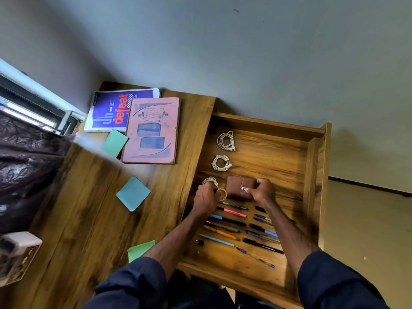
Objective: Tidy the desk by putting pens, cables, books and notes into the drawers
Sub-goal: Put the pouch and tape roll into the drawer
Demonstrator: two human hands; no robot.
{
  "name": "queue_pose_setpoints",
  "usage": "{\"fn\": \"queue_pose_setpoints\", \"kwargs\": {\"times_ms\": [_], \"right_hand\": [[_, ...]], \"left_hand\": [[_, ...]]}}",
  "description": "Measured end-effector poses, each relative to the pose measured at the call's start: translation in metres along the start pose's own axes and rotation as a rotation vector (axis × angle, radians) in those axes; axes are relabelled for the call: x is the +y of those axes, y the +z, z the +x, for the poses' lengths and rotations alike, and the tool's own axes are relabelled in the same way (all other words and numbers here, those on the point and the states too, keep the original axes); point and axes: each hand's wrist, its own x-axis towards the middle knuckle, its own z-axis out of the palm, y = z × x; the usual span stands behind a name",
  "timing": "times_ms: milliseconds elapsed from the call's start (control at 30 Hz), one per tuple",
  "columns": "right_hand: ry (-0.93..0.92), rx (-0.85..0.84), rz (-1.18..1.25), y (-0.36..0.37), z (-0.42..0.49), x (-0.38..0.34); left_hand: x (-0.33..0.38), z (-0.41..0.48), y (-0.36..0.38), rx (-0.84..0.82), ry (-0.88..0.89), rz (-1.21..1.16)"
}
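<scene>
Desk [93, 197] w/ books [151, 130], notes [133, 194]; drawer [278, 152] (pulled out) w/ pens [231, 212], cables [225, 141], wallet [235, 186].

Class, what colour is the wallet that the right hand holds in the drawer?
The wallet is brown; the head view shows it best.

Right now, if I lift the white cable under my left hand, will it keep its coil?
Probably floppy: the white cable under your left hand splays into two loops. Likely light; it may uncoil when lifted.

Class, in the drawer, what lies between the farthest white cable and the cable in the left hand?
A second coiled white cable, apart from both, seen in the head view.
</scene>
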Motion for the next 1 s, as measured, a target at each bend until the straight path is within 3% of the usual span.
{"fn": "queue_pose_setpoints", "kwargs": {"times_ms": [233,400,600,800,1000], "right_hand": [[-0.077,0.050,-0.346,0.004,-0.010,-0.006],[-0.509,-0.139,-0.234,-0.006,-0.025,-0.017],[-0.642,-0.033,-0.204,-0.014,-0.017,-0.036],[-0.499,0.142,-0.320,-0.010,0.018,-0.044],[-0.431,0.132,-0.426,0.005,0.044,-0.047]], "left_hand": [[0.005,0.014,0.009,-0.035,0.019,-0.026],[0.030,0.020,-0.010,-0.027,0.061,-0.135],[0.058,0.030,-0.013,-0.057,-0.013,-0.246],[0.057,0.032,-0.013,-0.076,-0.069,-0.213],[0.025,0.025,-0.009,-0.071,-0.090,-0.150]]}}
